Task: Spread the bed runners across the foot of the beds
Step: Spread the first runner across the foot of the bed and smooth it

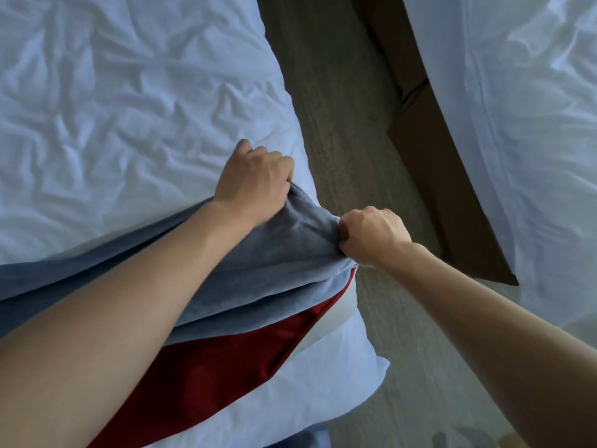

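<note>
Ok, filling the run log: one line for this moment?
left hand: grips runner | right hand: grips runner | runner: bunched at bed edge

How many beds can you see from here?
2. The near bed fills the left, where both hands grip the blue runner; the second bed lies across the floor gap at right. Others may be out of frame.

Both arms reach forward — left grip [258, 179] and right grip [371, 236] clenched, knuckles up.
</note>
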Available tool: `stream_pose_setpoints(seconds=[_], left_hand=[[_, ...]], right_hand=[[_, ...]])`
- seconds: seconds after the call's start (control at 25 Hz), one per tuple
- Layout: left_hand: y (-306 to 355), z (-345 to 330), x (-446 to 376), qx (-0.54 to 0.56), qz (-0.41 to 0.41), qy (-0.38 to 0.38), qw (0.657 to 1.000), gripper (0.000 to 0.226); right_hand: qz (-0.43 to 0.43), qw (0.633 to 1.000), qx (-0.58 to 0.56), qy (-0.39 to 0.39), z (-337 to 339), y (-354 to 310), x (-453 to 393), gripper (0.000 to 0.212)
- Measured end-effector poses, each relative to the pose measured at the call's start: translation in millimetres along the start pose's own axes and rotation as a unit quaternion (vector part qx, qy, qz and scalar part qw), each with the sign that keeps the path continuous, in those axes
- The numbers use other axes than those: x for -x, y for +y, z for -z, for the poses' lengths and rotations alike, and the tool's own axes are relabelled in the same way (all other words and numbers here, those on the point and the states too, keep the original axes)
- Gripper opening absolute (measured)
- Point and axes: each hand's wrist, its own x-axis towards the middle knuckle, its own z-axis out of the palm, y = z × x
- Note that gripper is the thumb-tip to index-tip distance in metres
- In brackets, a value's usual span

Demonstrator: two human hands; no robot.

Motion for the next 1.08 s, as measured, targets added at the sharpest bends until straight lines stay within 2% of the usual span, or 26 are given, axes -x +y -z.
stream_pose_setpoints(seconds=[0.08,0.16,0.24,0.36,0.48,0.56,0.64,0.72,0.92,1.0,1.08], left_hand=[[4.9,0.6,-4.2,-0.001,-0.031,-0.032,0.999,0.012],[26.6,-3.7,-6.9,-0.022,-0.084,-0.075,0.993,0.017],[37.6,-12.9,-10.9,-0.048,-0.101,-0.081,0.990,0.019],[30.2,-20.7,-18.7,-0.078,-0.095,-0.105,0.987,0.021],[36.4,-19.3,-20.3,-0.104,-0.127,-0.131,0.978,0.016],[35.0,-10.1,-31.6,-0.101,-0.109,-0.090,0.985,0.015],[15.9,-1.3,-45.4,-0.074,-0.029,-0.041,0.996,0.017],[-0.6,0.8,-50.9,-0.056,0.025,-0.022,0.998,0.019],[49.0,-19.3,-58.4,-0.120,-0.058,-0.132,0.982,0.027],[63.6,-27.4,-67.9,-0.145,-0.055,-0.207,0.966,0.021],[69.1,-29.8,-74.4,-0.147,-0.043,-0.252,0.956,0.026]], right_hand=[[-0.002,0.997,-0.043,0.058,-2.1,2.7,-3.7,0.012],[0.015,0.990,-0.077,0.120,-5.4,-4.2,-11.9,0.024],[0.042,0.985,-0.105,0.129,-11.3,-12.4,-19.1,0.029],[0.043,0.980,-0.159,0.112,-21.3,-12.8,-22.3,0.012],[0.019,0.981,-0.109,0.159,-31.3,-7.7,-20.1,0.008],[-0.016,0.971,-0.089,0.223,-33.0,1.9,-19.5,0.011],[-0.048,0.955,-0.124,0.265,-32.9,18.4,-21.1,0.013],[-0.072,0.950,-0.179,0.247,-36.2,32.9,-22.5,0.009],[-0.119,0.952,-0.280,0.041,-63.8,15.7,-16.3,0.032],[-0.118,0.948,-0.295,0.021,-78.8,-1.7,-12.4,0.029],[-0.144,0.926,-0.349,0.032,-87.8,-9.6,-10.6,0.040]])
